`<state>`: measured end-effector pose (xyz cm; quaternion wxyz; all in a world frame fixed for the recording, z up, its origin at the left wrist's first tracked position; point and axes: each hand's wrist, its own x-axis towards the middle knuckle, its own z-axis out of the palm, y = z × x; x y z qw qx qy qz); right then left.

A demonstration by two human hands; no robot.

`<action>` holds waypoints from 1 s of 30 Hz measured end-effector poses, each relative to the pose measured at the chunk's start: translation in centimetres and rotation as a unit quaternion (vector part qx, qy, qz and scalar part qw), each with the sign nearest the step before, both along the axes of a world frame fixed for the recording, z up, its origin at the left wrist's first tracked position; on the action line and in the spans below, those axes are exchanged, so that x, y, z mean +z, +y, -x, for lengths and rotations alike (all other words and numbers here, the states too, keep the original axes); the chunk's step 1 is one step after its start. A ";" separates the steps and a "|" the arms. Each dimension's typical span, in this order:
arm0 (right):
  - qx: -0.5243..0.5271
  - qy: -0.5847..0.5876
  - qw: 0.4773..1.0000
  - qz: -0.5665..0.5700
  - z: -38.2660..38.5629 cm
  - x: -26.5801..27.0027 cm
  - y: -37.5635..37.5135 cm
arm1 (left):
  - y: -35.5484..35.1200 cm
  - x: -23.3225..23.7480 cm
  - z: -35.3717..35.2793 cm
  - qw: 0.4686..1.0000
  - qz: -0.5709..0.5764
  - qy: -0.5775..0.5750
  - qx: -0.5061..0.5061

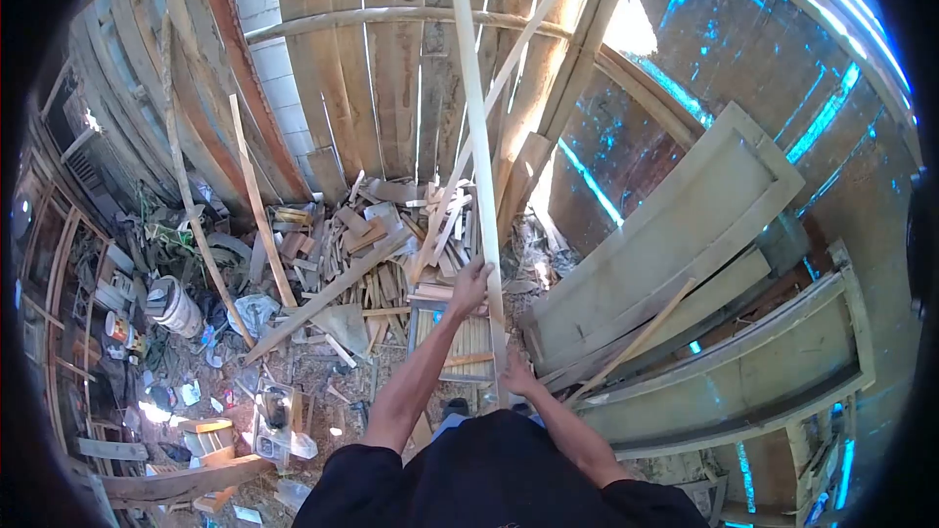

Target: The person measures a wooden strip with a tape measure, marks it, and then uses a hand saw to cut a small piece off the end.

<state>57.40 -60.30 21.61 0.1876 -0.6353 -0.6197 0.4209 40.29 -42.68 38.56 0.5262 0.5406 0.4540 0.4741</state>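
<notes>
A long, pale wooden strip stands nearly upright in front of the person and runs up past the top edge of the view. My left hand is closed around it at about mid-view. Lower down, my right hand is closed at the strip's lower part, its fingers partly hidden. Another thin strip leans diagonally behind the long one. Just left of the hands lies a slatted wooden panel on the ground.
Scrap wood is piled against the plank wall. Large framed panels lean at the right. A white bucket and litter lie at the left. A board slants across the floor.
</notes>
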 end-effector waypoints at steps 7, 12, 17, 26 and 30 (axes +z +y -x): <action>-0.013 -0.125 0.989 0.080 -3.7 2.7 -2.6 | 6.4 4.4 -0.2 0.990 -0.113 -0.064 0.059; -0.061 -0.122 0.990 -0.041 -8.1 7.8 -0.9 | 7.0 8.4 -0.3 0.988 0.026 -0.132 0.080; -0.139 -0.071 0.973 -0.170 -12.9 7.5 -0.4 | 5.8 9.3 0.5 0.991 0.004 -0.084 0.102; -0.073 -0.024 0.996 -0.048 -15.0 9.0 -0.3 | 4.4 8.2 4.0 0.968 0.038 -0.152 0.196; -0.099 -0.037 0.993 0.059 -15.1 9.1 -0.5 | 3.9 6.5 6.7 0.965 -0.002 -0.075 0.252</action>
